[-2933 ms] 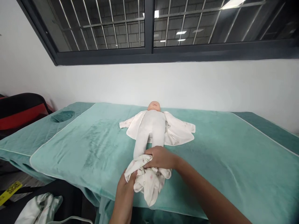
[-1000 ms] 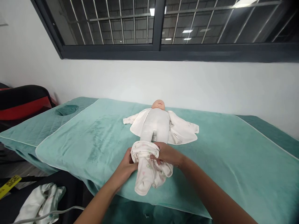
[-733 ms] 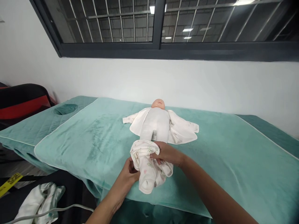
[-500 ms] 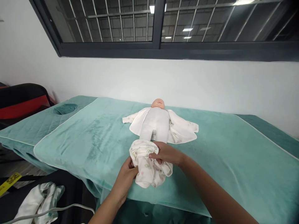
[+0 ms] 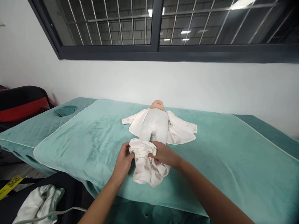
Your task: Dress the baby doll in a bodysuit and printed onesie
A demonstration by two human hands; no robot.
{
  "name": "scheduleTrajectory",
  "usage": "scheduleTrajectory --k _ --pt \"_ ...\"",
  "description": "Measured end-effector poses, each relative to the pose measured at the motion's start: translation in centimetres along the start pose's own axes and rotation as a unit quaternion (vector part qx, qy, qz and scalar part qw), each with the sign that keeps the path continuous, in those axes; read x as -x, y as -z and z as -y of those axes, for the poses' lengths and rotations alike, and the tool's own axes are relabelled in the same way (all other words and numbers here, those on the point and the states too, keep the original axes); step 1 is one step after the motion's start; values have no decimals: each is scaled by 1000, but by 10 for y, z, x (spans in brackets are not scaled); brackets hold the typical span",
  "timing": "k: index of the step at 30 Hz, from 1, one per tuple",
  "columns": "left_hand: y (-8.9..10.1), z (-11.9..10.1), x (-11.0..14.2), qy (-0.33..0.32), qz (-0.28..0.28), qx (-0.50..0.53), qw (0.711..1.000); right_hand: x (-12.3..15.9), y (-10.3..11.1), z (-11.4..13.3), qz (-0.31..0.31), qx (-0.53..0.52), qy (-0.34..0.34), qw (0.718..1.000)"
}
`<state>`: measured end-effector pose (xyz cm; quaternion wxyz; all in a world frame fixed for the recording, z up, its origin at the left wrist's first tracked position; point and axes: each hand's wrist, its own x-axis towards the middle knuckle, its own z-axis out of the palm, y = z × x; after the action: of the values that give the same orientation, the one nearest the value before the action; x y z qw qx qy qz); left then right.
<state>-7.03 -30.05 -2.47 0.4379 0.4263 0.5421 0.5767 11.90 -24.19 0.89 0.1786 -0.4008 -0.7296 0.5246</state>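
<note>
A baby doll [image 5: 154, 119] lies on its back on the green bed cover, head toward the wall. Its arms are in the sleeves of a white patterned top [image 5: 182, 129], which is spread open on both sides. Around the lower legs are small white patterned trousers [image 5: 144, 169], bunched at the waistband; the doll's feet are hidden in the cloth. My left hand [image 5: 123, 160] pinches the waistband's left edge. On the other side my right hand [image 5: 164, 154] grips the waistband, thumb over the cloth and fingers behind it.
The green bed cover [image 5: 233, 161] stretches to both sides, with a round face hole [image 5: 65, 110] at the left end. A dark chair [image 5: 70, 189] at lower left carries folded white cloth [image 5: 38, 200] and a grey cable [image 5: 63, 212]. Behind the bed are a wall and barred window.
My left hand has moved up from the side of the trousers to their waistband edge. The waistband now looks wider and flatter. My right hand keeps its grip.
</note>
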Motion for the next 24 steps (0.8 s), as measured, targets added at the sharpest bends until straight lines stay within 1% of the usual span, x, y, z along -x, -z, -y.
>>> scheduleTrajectory --k 2,4,6,8,9,11,12,15,17,19,21,24 --pt "4 -4 -2 -13 29 2 999 0 -7 3 -46 1 -19 999" --pt "8 -9 -8 -11 97 -12 995 0 -13 6 -91 -4 -29 995" --pt "13 -13 -17 -18 167 -36 985 0 -19 9 -128 0 -38 991" --pt "19 -16 -27 -33 218 -69 973 0 -22 10 -150 16 -47 987" --pt "22 -16 -31 -42 228 -88 969 -1 -22 10 -152 25 -51 987" --pt "24 -13 -40 -60 219 -137 964 -2 -22 10 -145 38 -57 987" --pt "24 -11 -44 -78 199 -167 962 -3 -21 10 -139 45 -60 987" --pt "16 0 -59 -161 112 -234 952 -5 -17 11 -117 69 -55 989" --pt "6 6 -71 -204 71 -247 945 -5 -14 12 -95 77 -37 992" --pt "-5 11 -83 -219 48 -242 944 -5 -12 12 -68 65 -27 995" --pt "-14 14 -90 -227 36 -237 944 -4 -10 11 -46 44 -28 998" --pt "-20 17 -92 -222 35 -231 947 -5 -11 8 -46 34 -29 998"
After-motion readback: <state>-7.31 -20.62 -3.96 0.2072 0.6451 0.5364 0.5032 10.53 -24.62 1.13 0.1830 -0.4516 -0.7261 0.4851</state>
